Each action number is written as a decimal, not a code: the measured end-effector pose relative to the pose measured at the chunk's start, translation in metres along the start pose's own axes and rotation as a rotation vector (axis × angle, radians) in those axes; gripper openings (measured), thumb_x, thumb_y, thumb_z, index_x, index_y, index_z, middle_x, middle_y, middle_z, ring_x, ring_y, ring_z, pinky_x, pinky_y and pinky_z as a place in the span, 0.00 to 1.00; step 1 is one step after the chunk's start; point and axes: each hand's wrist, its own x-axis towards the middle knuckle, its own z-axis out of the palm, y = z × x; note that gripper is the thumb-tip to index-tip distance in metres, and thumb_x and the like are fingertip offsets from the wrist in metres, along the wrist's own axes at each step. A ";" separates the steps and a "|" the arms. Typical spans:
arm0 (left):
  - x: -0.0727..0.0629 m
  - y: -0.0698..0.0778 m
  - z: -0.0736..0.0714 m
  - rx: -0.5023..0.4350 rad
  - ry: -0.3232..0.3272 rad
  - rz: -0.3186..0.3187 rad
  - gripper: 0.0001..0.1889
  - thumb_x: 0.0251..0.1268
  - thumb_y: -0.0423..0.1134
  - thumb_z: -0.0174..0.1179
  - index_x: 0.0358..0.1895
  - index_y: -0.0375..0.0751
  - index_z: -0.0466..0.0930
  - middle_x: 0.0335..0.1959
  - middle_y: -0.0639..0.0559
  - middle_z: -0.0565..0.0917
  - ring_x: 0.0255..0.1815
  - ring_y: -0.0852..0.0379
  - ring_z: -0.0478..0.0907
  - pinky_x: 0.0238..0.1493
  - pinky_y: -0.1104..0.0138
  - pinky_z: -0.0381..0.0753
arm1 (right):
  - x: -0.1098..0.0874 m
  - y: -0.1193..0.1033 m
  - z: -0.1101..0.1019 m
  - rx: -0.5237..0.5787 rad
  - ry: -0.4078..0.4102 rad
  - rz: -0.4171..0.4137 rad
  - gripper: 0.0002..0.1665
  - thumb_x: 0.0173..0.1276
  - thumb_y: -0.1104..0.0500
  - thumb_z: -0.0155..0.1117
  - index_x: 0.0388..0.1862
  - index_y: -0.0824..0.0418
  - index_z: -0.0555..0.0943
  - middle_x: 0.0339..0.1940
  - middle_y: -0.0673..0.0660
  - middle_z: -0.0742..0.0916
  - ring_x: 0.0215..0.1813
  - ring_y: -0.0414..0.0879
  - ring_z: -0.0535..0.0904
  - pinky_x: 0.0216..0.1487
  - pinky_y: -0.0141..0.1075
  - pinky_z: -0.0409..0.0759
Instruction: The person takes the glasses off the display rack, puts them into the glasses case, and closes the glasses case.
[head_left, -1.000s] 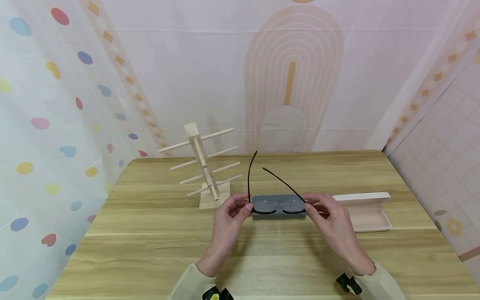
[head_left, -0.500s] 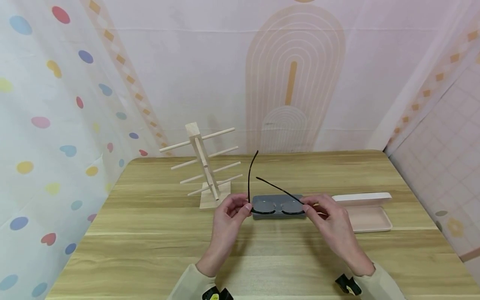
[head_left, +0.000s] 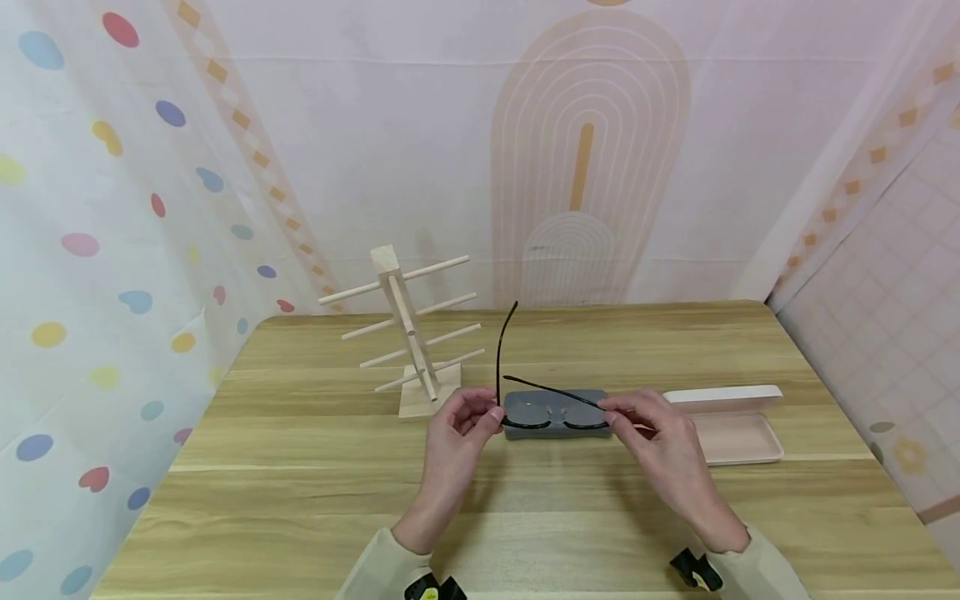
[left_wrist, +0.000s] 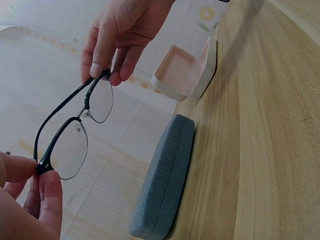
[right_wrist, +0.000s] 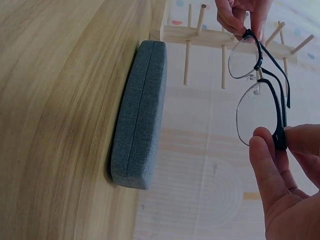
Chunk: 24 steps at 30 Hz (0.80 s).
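Both hands hold a pair of black half-rim eyeglasses point(head_left: 578, 426) in the air above the table. My left hand point(head_left: 462, 433) pinches the frame's left corner between thumb and fingers, and my right hand point(head_left: 658, 437) pinches the right corner. In the head view the left temple arm points away from me, while the right one slants inward across the back of the lenses. Behind and below the glasses lies a closed grey-blue glasses case point(left_wrist: 165, 180), apart from them in both wrist views.
A wooden rack point(head_left: 405, 317) with several pegs stands left of the hands. To the right, an open pale pink case point(head_left: 738, 437) lies on the wooden table point(head_left: 300, 500). A patterned curtain point(head_left: 375, 125) hangs behind the table.
The right temple arm of the glasses has swung inward and down, folding toward the lenses. The left arm of the glasses and both hands hold nearly the same place.
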 end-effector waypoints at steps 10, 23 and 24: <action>0.001 0.000 0.002 0.006 0.001 0.024 0.11 0.67 0.23 0.65 0.51 0.28 0.81 0.40 0.43 0.84 0.37 0.55 0.83 0.43 0.67 0.87 | 0.000 0.000 -0.001 0.021 -0.005 0.019 0.13 0.70 0.71 0.67 0.45 0.56 0.91 0.44 0.49 0.88 0.43 0.35 0.84 0.43 0.24 0.84; 0.002 0.002 0.004 0.012 0.007 0.031 0.10 0.67 0.23 0.65 0.49 0.28 0.82 0.40 0.41 0.84 0.36 0.56 0.82 0.43 0.67 0.87 | 0.000 0.000 -0.002 0.010 -0.015 0.041 0.19 0.69 0.75 0.64 0.44 0.53 0.91 0.42 0.47 0.87 0.42 0.36 0.83 0.42 0.25 0.85; 0.002 0.001 0.004 0.013 0.008 0.030 0.10 0.66 0.23 0.65 0.49 0.28 0.82 0.40 0.41 0.84 0.36 0.56 0.82 0.43 0.67 0.87 | 0.000 0.000 -0.002 0.011 -0.016 0.042 0.19 0.69 0.75 0.63 0.44 0.53 0.91 0.42 0.47 0.87 0.42 0.36 0.83 0.42 0.26 0.85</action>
